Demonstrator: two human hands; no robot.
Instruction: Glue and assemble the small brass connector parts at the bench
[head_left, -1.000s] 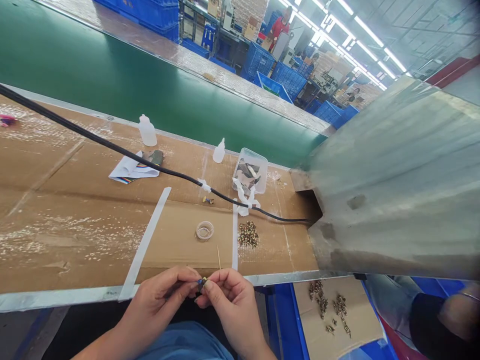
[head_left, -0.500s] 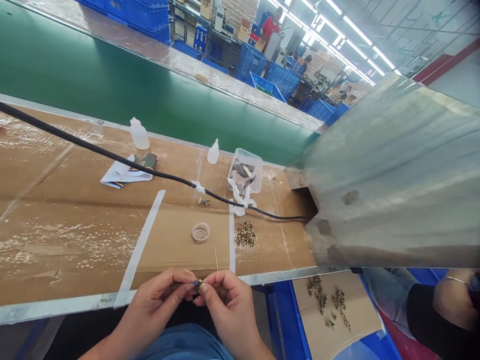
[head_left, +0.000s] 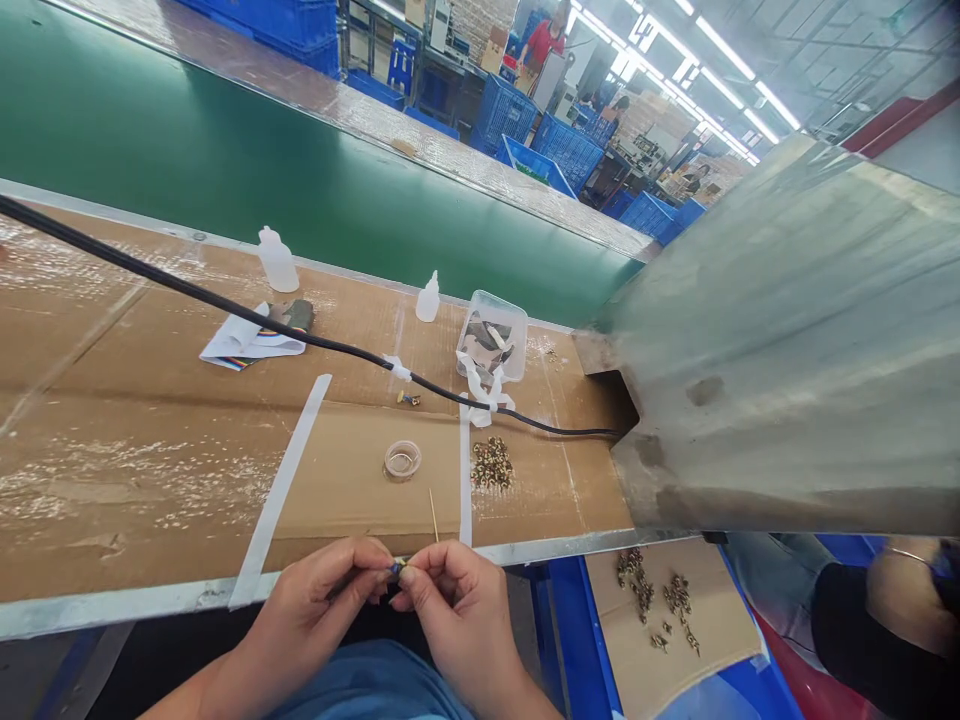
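Both my hands meet at the table's front edge, fingertips pinched around one tiny blue and gold-coloured piece (head_left: 397, 567). My left hand (head_left: 319, 595) grips it from the left and my right hand (head_left: 457, 600) from the right; the fingers cover most of it. A thin wooden stick (head_left: 433, 512) points up just beyond my right fingers; its lower end is hidden, so I cannot tell whether it is held. Beyond my hands sits a small round clear dish (head_left: 403, 460). To its right lies a pile of small gold-coloured pieces (head_left: 492, 463), and behind it a small loose piece (head_left: 409, 398).
A black cable (head_left: 322, 345) crosses the cardboard-covered table. Behind it stand two white squeeze bottles (head_left: 278, 262) and a clear plastic box (head_left: 491, 336). A metal housing (head_left: 780, 380) blocks the right. Below it, cardboard (head_left: 675, 680) holds more pieces near another person's arm (head_left: 911, 595).
The blue and gold-coloured piece has turned slightly between my fingertips. My hands stay in nearly the same place, and the view has shifted a little.
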